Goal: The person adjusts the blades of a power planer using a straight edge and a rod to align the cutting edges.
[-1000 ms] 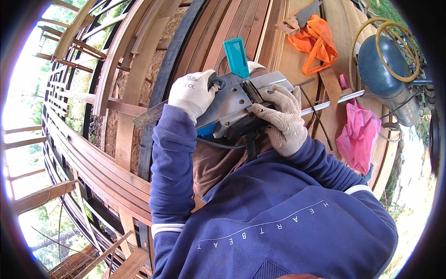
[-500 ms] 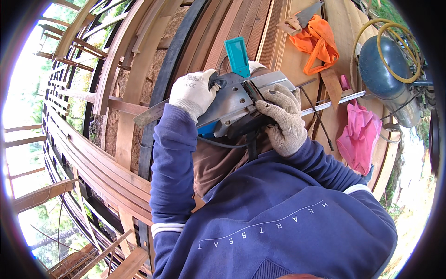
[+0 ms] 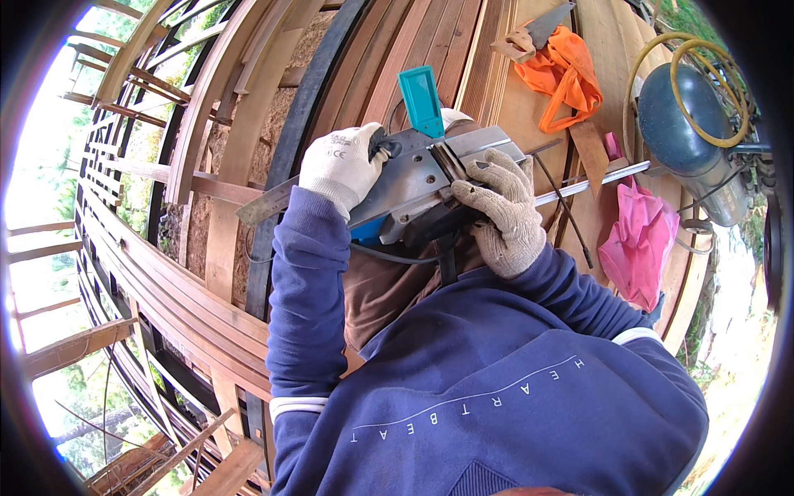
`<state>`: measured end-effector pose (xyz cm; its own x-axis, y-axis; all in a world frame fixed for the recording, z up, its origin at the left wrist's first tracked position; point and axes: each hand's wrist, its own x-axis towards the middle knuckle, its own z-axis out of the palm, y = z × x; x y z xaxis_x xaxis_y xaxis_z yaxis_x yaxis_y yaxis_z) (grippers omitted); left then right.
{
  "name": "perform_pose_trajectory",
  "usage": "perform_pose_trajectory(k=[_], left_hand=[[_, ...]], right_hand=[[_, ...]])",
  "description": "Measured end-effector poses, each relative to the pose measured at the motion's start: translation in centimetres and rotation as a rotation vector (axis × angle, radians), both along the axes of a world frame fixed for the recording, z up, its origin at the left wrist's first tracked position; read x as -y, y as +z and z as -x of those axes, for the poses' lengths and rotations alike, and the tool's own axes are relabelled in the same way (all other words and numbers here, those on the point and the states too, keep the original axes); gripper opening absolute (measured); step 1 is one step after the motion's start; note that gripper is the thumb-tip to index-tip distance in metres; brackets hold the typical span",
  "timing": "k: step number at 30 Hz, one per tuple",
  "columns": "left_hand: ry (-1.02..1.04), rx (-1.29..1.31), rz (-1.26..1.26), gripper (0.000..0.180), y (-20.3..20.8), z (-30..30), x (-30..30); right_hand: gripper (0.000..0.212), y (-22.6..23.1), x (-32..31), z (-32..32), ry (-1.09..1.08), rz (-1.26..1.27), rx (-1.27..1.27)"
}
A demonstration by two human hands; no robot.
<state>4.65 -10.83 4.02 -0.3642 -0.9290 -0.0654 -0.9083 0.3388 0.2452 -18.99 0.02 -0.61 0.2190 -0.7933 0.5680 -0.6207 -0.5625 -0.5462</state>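
Observation:
An electric hand planer (image 3: pixel 399 186) lies sole-up across my lap, its silver metal plates facing me, with blue casing low on its side. A teal plastic piece (image 3: pixel 423 101) stands up at its far edge. My left hand (image 3: pixel 337 168), in a white glove, is closed round the dark knob (image 3: pixel 387 147) at the planer's left end. My right hand (image 3: pixel 506 213), in a worn knitted glove, grips the planer's right part, with bent fingers by the slot (image 3: pixel 447 160) across the sole. What lies under those fingertips is hidden.
Long wooden boards (image 3: pixel 405 62) run beneath and ahead of me. At the far right lie a handsaw (image 3: pixel 542 35), an orange cloth bag (image 3: pixel 566 76) and a pink bag (image 3: pixel 637 244). A dark blue tank (image 3: pixel 682 116) with a yellow hose (image 3: pixel 703 136) stands beyond. Timber framing (image 3: pixel 145 174) spans the left.
My right fingers have shifted very slightly on the sole beside the slot. The planer and teal piece have tilted a touch leftward; my left hand keeps its hold on the knob.

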Motion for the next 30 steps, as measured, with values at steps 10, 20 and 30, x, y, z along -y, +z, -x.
perform_pose_trajectory(k=[10,20,30], left_hand=[[-0.018,0.028,0.054,0.035,-0.67,-0.39,0.04],[0.005,-0.007,0.024,0.032,-0.52,-0.17,0.01],[0.001,-0.011,0.030,0.033,-0.48,-0.26,-0.09]], right_hand=[[0.063,-0.48,0.08,0.05,0.001,0.016,0.011],[0.061,-0.27,0.21,0.13,0.026,0.027,0.026],[0.062,-0.49,0.04,0.07,0.001,0.002,0.011]])
